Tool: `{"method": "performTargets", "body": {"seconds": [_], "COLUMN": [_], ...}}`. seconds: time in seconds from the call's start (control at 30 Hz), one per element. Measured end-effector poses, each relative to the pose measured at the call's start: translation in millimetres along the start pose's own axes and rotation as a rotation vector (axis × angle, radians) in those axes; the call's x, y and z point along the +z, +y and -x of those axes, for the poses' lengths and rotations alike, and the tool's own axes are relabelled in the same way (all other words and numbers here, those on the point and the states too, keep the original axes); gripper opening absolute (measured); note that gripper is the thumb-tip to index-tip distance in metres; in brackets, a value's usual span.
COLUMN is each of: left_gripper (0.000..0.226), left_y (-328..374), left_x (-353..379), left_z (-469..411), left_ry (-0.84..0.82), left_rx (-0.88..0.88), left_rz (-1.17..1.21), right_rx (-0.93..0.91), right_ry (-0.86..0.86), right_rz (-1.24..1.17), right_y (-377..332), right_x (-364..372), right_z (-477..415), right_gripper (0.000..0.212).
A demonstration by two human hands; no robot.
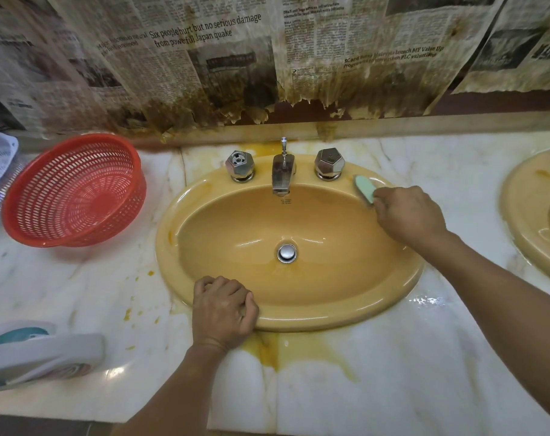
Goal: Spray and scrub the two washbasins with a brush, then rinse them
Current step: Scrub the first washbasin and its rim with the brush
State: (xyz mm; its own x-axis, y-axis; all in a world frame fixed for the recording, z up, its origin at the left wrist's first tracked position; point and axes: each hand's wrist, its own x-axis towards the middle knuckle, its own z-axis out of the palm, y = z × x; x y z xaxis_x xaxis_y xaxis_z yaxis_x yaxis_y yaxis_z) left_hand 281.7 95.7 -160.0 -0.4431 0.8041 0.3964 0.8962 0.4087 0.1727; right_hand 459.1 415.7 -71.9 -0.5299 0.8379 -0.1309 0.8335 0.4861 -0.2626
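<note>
On washbasin (330,319) rim, right hand (408,215) grips brush (363,188)

Right hand (408,215) grips a green brush (364,187) on the yellow washbasin (204,297) rim beside the tap; left hand (223,311), fingers curled, rests on the front rim.

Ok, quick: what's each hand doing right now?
Left hand: closed fist, holding nothing, resting on the front rim of the washbasin.
Right hand: gripping the green brush.

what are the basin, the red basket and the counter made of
Basin: probably glazed ceramic; glossy mustard surface with sharp highlights.
Red basket: moulded plastic, by its thin slotted walls.
Counter: looks like polished marble, white with grey veins, possibly imitation.
</note>
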Motion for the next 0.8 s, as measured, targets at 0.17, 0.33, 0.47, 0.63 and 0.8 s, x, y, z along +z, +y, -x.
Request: {"method": "performTargets", "body": {"seconds": [0.17,0.33,0.47,0.63,0.8], "left_gripper": [0.030,0.030,0.029,0.029,0.029], "left_y": [-1,-1,-1,-1,0], "left_x": [0,0,0,-1,-2], "left_z": [-1,-1,-1,0,-1], "left_ry": [0.000,-0.008,-0.019,-0.016,-0.012], "left_rx": [-0.018,-0.021,-0.030,-0.021,-0.029], "left_rz": [-0.022,-0.017,-0.013,-0.013,0.000], "right_rx": [0.040,-0.163,-0.064,-0.249,-0.163], "right_ry": [0.025,-0.039,0.020,-0.088,0.002], "right_rz": [0.028,0.078,0.016,0.090,0.093], "right_y": [20,7,20,2,7], "right_x": [-14,-6,-17,-10,-16], "right_z": [-14,-6,-28,-25,-38], "right_gripper": [0.028,0.026,0.029,0.031,0.028]}}
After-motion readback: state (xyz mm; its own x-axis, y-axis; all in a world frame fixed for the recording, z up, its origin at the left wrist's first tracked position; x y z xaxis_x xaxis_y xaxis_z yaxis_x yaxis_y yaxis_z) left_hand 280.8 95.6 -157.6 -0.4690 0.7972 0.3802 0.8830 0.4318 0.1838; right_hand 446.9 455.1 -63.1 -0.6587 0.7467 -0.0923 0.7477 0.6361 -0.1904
